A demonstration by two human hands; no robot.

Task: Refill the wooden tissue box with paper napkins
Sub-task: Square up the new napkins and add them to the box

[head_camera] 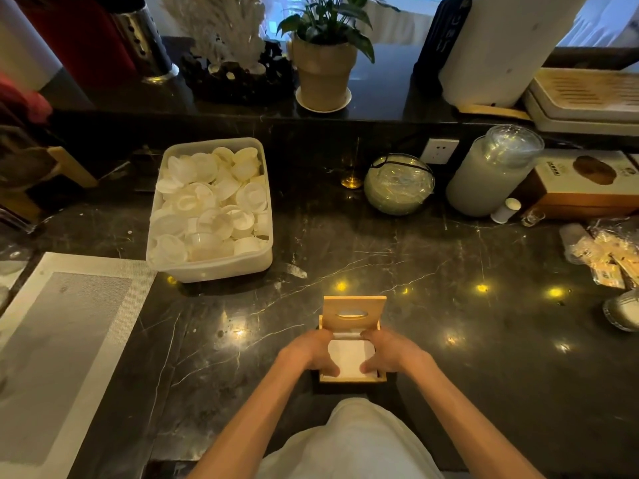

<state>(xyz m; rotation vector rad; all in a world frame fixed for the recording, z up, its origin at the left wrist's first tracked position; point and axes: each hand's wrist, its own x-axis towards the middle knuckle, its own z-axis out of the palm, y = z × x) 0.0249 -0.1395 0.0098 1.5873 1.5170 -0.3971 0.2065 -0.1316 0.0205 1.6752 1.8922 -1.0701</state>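
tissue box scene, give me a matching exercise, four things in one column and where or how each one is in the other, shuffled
Things:
1. lid
2. napkins
3. plastic tub
4. potted plant

Places or states:
A. on the raised ledge at the back
B. standing open at the far side of the box
C. on the counter, far left of the box, full of white lids
D. lying inside the box between the two hands

Pairs: 1-B, 2-D, 3-C, 4-A
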